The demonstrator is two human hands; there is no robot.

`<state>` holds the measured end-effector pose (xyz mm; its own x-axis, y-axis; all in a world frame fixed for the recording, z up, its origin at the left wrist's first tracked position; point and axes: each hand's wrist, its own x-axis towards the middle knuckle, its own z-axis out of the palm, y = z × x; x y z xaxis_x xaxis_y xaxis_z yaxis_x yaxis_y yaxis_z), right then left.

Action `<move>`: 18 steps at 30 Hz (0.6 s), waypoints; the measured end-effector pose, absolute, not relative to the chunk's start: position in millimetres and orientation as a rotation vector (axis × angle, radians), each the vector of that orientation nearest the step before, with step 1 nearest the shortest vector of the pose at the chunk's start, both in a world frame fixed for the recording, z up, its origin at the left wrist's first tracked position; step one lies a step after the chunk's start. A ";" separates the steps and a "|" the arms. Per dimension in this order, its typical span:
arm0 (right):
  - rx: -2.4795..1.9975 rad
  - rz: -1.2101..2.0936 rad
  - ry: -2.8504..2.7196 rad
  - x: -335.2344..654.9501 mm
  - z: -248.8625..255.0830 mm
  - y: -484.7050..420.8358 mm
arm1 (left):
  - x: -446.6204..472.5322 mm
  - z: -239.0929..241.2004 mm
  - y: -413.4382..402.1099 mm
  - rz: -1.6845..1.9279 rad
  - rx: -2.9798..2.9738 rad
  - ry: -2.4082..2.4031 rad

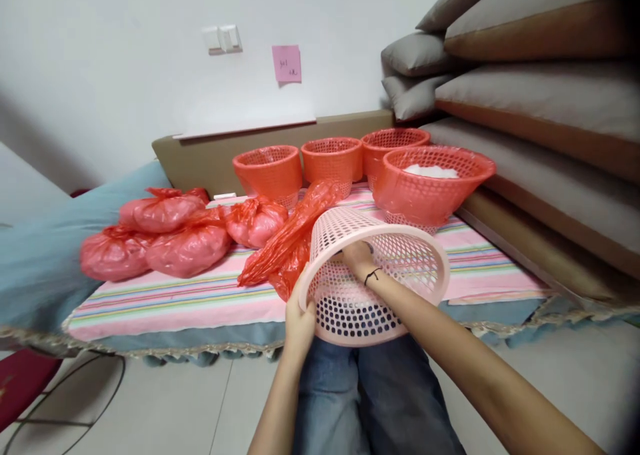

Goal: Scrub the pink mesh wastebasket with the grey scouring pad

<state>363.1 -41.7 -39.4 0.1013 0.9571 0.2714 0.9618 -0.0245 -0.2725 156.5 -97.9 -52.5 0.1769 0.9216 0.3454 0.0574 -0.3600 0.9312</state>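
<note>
A pale pink perforated plastic basket [440, 261] is tilted on its side over my lap, its mouth toward me. My left hand [300, 318] is closed on the left part of its rim, thumb on the near side. My right hand [357, 255], with a dark cord on the wrist, reaches inside the basket; its fingers are mostly hidden, so I cannot make out whether they hold anything. Just behind the basket, to the left, lies a loose red plastic bag [285, 248] with a twisted top.
Several filled red bags [190, 248] lie on the striped cloth [225, 301] at left. At the back stand red-lined baskets [270, 168]; the right front one [435, 188] holds something white. Grey-brown cushions [540, 95] are stacked at right. A round stool [25, 381] stands lower left.
</note>
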 end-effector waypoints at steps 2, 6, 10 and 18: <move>-2.013 -0.011 -1.906 357.1 -50.7 -23.7 | 156.0 -50.6 -97.2 1.294 1.638 0.957; -2.043 -0.002 -1.940 347.7 -78.5 -11.4 | 154.0 -53.8 -94.2 1.260 1.656 0.973; -2.075 0.042 -1.933 345.8 -99.4 -15.5 | 154.4 -58.1 -89.4 1.254 1.659 0.984; -2.003 0.187 -1.950 357.3 -78.9 -18.9 | 159.8 -49.8 -88.7 1.245 1.667 0.925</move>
